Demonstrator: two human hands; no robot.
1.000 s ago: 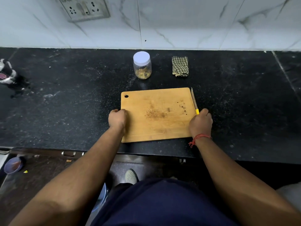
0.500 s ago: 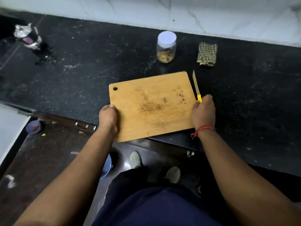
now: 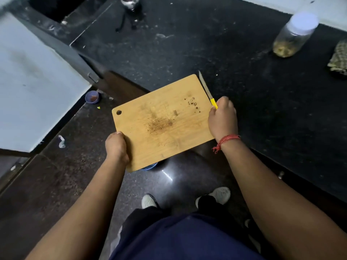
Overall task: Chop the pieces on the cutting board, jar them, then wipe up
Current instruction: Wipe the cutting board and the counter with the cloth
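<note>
A wooden cutting board (image 3: 161, 121) with a hanging hole and brown crumbs on its face is held up off the black counter, out over the floor. My left hand (image 3: 116, 146) grips its near left edge. My right hand (image 3: 222, 119) grips the right edge together with a knife (image 3: 206, 91) that has a yellow handle; the blade points away along the board's side. A clear jar (image 3: 293, 35) with a white lid and chopped pieces inside stands on the counter at the far right. Beside the jar a checked cloth (image 3: 338, 60) lies at the frame's edge.
The black stone counter (image 3: 206, 44) runs from the top to the right. A white appliance top (image 3: 33, 77) fills the left. On the dark floor lie a small purple bowl (image 3: 92, 97), scraps and my shoes (image 3: 221, 194). A shiny metal object (image 3: 129, 1) stands far back on the counter.
The board has been lifted off the counter and carried left, now over the floor. Both hands keep their grip. The view has swung left, so jar and cloth sit at the far right.
</note>
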